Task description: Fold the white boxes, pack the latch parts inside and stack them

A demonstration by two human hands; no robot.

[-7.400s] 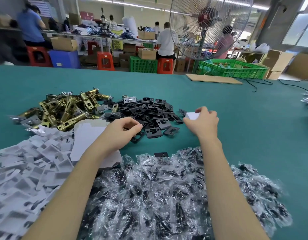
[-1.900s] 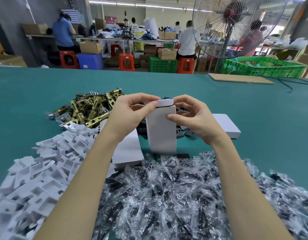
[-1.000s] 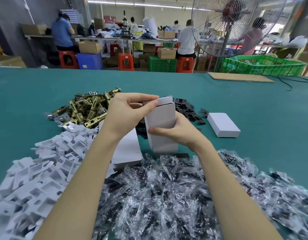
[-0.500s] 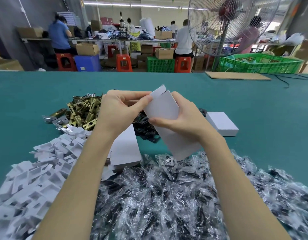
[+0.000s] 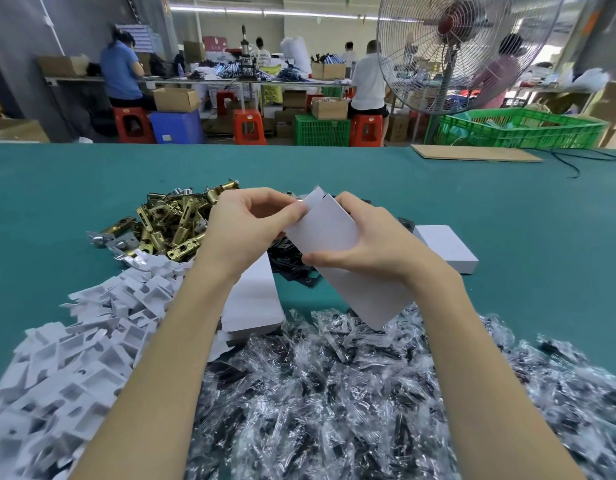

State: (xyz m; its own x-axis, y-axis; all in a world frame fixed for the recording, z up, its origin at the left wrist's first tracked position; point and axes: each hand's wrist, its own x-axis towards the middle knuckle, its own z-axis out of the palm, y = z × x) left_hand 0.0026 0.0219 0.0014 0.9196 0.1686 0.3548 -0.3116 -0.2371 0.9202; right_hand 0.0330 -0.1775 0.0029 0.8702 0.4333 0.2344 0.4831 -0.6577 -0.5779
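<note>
I hold a white box (image 5: 337,251) tilted above the green table, its flap end up and far. My right hand (image 5: 375,237) grips its body, thumb across the front. My left hand (image 5: 251,226) pinches the top flap at the box's far end. A closed white box (image 5: 445,247) lies on the table to the right. Brass latch parts (image 5: 171,223) are heaped at the left, black plates (image 5: 292,261) lie behind my hands, and a stack of flat white box blanks (image 5: 254,306) sits under my left forearm.
White card inserts (image 5: 74,358) spread at the near left. Clear bags of black parts (image 5: 334,393) fill the near edge. A brown cardboard sheet (image 5: 472,154) lies at the far right, with a standing fan (image 5: 452,46) and green crates behind. People work at benches beyond the table.
The box went from upright on the table to lifted and tilted in my right hand. My left hand moved to pinch its top flap.
</note>
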